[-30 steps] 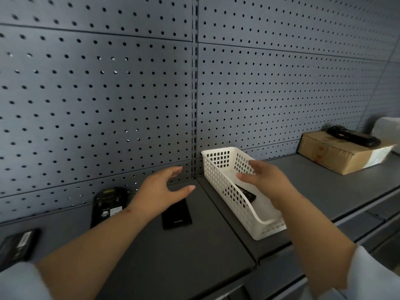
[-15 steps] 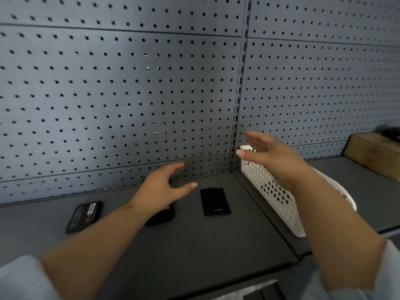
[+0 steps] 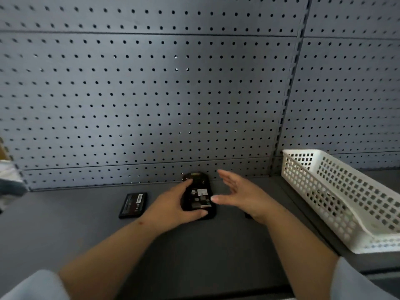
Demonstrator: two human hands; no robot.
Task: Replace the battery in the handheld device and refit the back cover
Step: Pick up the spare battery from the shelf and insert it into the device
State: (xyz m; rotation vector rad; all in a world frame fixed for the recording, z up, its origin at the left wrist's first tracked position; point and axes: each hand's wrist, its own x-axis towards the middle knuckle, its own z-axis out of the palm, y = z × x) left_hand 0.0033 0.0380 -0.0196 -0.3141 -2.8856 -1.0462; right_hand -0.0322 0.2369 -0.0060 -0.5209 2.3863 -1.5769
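Observation:
The black handheld device (image 3: 198, 194) lies with its back open and its inner labels showing, near the pegboard wall. My left hand (image 3: 173, 207) is closed around its left side and lower end, thumb under the bottom edge. Just right of the device my right hand (image 3: 240, 194) hovers open, fingers spread, holding nothing. A black battery (image 3: 133, 205) with a printed label lies flat on the shelf to the left of my left hand. A dark corner of another flat black piece (image 3: 247, 215) peeks out under my right wrist; the rest is hidden.
A white perforated plastic basket (image 3: 337, 191) stands on the shelf to the right. The grey pegboard wall (image 3: 151, 94) rises directly behind the device. The grey shelf (image 3: 65, 224) runs left, where a blurred pale object (image 3: 8, 180) sits at the edge.
My view has swung left, off the basket. My left hand has closed on the device. My right hand has come away from the basket and now hovers beside the device.

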